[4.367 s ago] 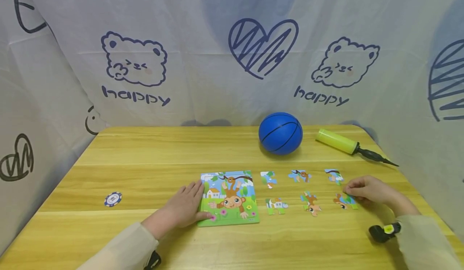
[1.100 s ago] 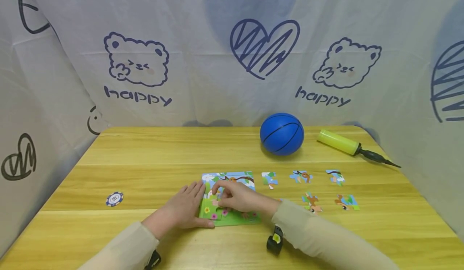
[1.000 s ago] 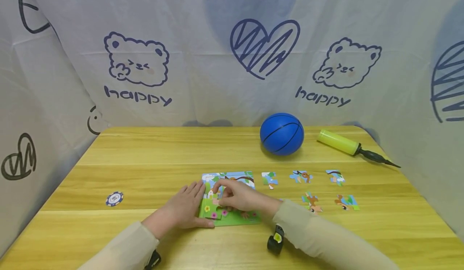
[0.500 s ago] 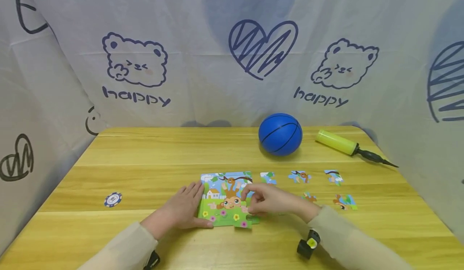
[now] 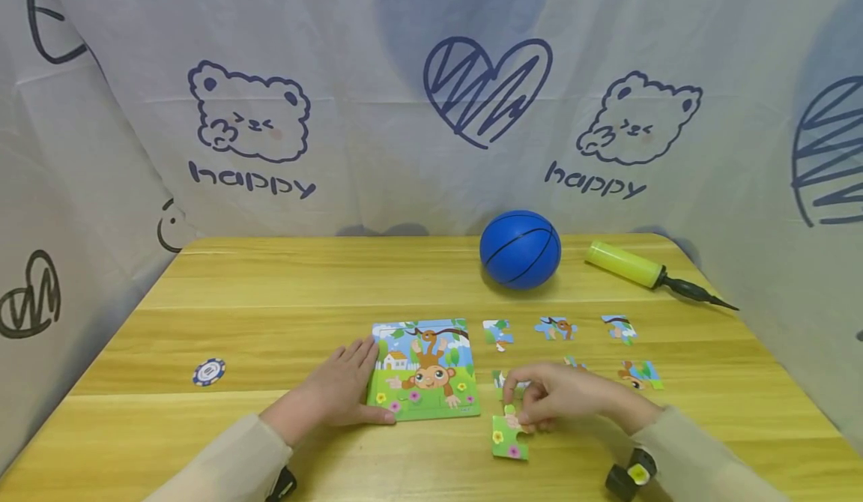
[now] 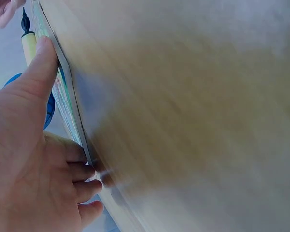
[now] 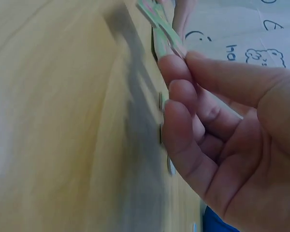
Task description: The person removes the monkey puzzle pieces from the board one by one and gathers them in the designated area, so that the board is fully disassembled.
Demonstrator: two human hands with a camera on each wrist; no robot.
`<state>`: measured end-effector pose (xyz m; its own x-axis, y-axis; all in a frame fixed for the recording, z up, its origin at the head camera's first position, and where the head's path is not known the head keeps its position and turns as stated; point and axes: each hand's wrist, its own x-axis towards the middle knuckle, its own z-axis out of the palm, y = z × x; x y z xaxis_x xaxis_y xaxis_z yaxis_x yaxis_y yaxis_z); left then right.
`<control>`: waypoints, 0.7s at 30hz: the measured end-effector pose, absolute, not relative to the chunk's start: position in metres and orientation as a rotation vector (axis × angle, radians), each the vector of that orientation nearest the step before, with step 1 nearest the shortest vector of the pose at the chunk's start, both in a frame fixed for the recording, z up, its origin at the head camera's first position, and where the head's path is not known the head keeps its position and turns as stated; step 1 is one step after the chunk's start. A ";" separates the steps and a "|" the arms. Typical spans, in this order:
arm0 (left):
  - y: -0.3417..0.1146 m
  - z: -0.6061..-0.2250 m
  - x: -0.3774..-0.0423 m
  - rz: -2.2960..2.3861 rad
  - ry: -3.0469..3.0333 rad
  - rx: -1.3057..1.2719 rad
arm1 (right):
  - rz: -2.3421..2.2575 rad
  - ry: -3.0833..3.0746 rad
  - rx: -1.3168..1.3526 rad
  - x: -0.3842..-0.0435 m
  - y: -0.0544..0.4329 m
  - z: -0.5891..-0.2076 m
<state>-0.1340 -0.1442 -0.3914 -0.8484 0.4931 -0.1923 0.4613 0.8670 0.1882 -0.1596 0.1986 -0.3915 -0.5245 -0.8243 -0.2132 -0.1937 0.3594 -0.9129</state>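
My right hand [image 5: 559,397] pinches a green jigsaw puzzle piece [image 5: 507,438] with a yellow and a pink flower, between thumb and fingertips. In the right wrist view the piece [image 7: 159,21] tilts above the wooden surface, its shadow below. My left hand [image 5: 340,386] rests flat beside the monkey puzzle board [image 5: 425,371], fingers straight along its left edge and thumb at the near left corner. The left wrist view shows the thumb [image 6: 41,67] lying along the board's edge. A house piece [image 5: 499,382] lies partly hidden behind my right fingers.
Further pieces lie right of the board: a sky piece [image 5: 497,331], tail piece [image 5: 556,328], branch piece [image 5: 618,328] and eye piece [image 5: 640,375]; another is mostly covered by my right hand. Behind are a blue ball [image 5: 521,249] and yellow pump [image 5: 627,264]; a chip [image 5: 209,372] lies left.
From beside the eye piece, my right hand came to the board, lifted the flowered puzzle piece off its near left part and carried it right. The left hand stays at the board.
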 end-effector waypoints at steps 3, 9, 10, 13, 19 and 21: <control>-0.144 -0.392 -0.134 0.187 2.811 0.727 | -1.157 1.910 -0.895 -0.157 0.205 -0.393; -0.144 -0.393 -0.135 0.173 2.818 0.733 | -1.175 1.823 -0.894 -0.153 0.210 -0.396; -0.144 -0.394 -0.135 0.173 2.819 0.732 | -1.171 1.822 -0.895 -0.152 0.211 -0.396; -0.145 -0.394 -0.135 0.171 2.820 0.729 | -1.149 1.828 -0.895 -0.151 0.211 -0.395; -0.145 -0.394 -0.135 0.174 2.818 0.732 | -1.124 1.835 -0.867 -0.150 0.211 -0.394; -0.145 -0.394 -0.135 0.171 2.816 0.731 | -1.121 1.839 -0.866 -0.151 0.211 -0.395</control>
